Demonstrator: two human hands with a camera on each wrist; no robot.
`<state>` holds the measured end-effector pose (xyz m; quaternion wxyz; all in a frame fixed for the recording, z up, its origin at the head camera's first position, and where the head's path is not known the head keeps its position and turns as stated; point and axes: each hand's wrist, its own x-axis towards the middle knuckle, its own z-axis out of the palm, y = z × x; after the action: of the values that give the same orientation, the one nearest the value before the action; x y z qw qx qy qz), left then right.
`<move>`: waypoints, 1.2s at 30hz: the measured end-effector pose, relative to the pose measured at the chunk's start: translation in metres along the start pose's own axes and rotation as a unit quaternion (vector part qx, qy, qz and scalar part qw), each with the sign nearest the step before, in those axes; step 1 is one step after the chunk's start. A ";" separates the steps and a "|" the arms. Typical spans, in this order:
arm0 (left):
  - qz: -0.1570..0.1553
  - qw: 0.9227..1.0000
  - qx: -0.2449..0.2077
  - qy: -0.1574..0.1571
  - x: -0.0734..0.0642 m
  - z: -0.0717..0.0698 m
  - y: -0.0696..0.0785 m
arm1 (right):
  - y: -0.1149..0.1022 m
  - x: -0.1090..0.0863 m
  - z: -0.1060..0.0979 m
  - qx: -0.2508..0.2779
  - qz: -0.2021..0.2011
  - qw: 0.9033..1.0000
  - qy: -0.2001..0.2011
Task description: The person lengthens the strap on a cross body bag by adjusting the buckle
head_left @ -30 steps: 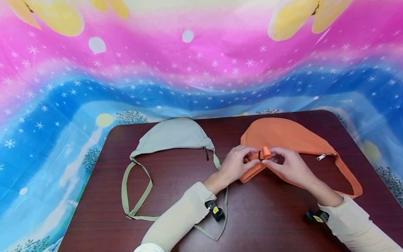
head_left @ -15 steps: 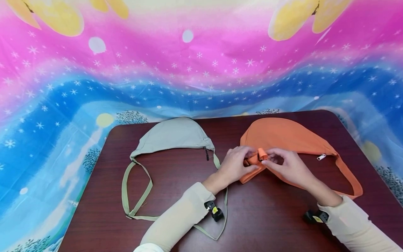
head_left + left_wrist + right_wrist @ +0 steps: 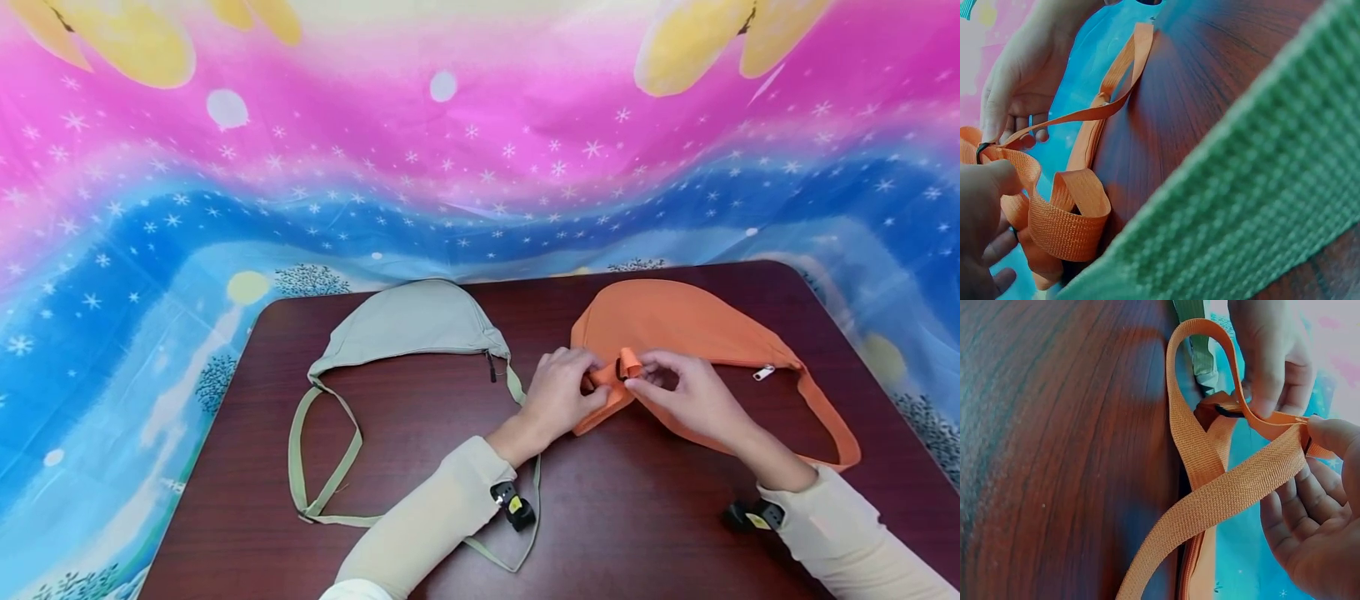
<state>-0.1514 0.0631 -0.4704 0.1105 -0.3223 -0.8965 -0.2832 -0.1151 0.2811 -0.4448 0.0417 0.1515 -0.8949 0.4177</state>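
Observation:
An orange waist bag (image 3: 667, 321) lies on the right of the table, its strap gathered between the two hands. My left hand (image 3: 562, 392) pinches the orange strap (image 3: 1072, 231) just left of a black strap slider (image 3: 619, 368). From the other side, my right hand (image 3: 693, 396) pinches the strap at the slider, thumb and fingertips on the webbing. A short loop of strap stands up through the slider. In the right wrist view a second black buckle (image 3: 1229, 412) sits by the left fingers, and a wide strap loop hangs toward the table.
A pale grey-green waist bag (image 3: 416, 325) lies on the left, its green strap (image 3: 300, 450) spread toward me and passing under my left forearm. The dark wooden table (image 3: 637, 533) backs onto a printed cloth (image 3: 480, 183). A metal zipper pull (image 3: 764, 373) hangs from the orange bag.
The small strap loop at the slider has shifted and tilted between the fingertips, moving left and then slightly back right. Both hands keep nearly the same place; the bags lie still.

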 end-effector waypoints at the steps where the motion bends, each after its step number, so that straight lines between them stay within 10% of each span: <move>1: 0.004 1.000 -0.006 0.006 0.000 0.000 -0.001 | 0.000 0.000 0.000 0.000 0.000 1.000 0.001; 22: 0.076 0.991 -0.106 0.003 0.004 -0.002 -0.008 | 0.006 0.004 0.005 -0.042 -0.031 0.999 0.002; 36: 0.061 0.992 -0.114 -0.001 0.004 -0.002 -0.009 | 0.003 0.005 0.003 -0.031 -0.035 0.999 -0.015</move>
<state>-0.1604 0.0581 -0.4716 0.0891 -0.3868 -0.8372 -0.3761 -0.1201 0.2797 -0.4475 0.0476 0.1872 -0.9023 0.3853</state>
